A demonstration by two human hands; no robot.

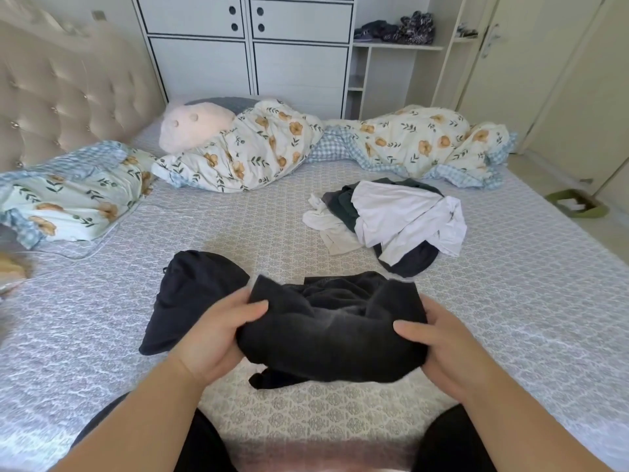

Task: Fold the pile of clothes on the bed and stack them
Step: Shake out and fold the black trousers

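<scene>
The left hand [218, 330] grips the left end of a dark garment [335, 330], thumb lying across the top of the cloth and the other fingers curled under it out of sight. The right hand [439, 338] mirrors it at the 3 o'clock end, thumb on top and pinching the bundled edge. Between them the dark garment is bunched into a thick roll held just above the bed [510, 318], with a loose corner hanging toward 6 o'clock and its far edge trailing toward 12 o'clock.

Just beside the left hand, at about 10 o'clock, lies a second dark piece [190, 294] flat on the bed; it looks roughly folded, though I cannot tell how neatly, and it may be the start of the stack. Farther out, at about 1 o'clock, the unsorted pile of clothes [391, 219] sits in a heap of white, grey and dark items. Beyond that, along the far side at 12 o'clock, a floral duvet [258, 148] is pushed back.

The step in hand appears to be folding this one garment, with most of the pile not yet done. The next move likely calls for laying the roll flat, squaring its edges into a compact fold, then placing it on or beside the dark piece at 10 o'clock.
</scene>
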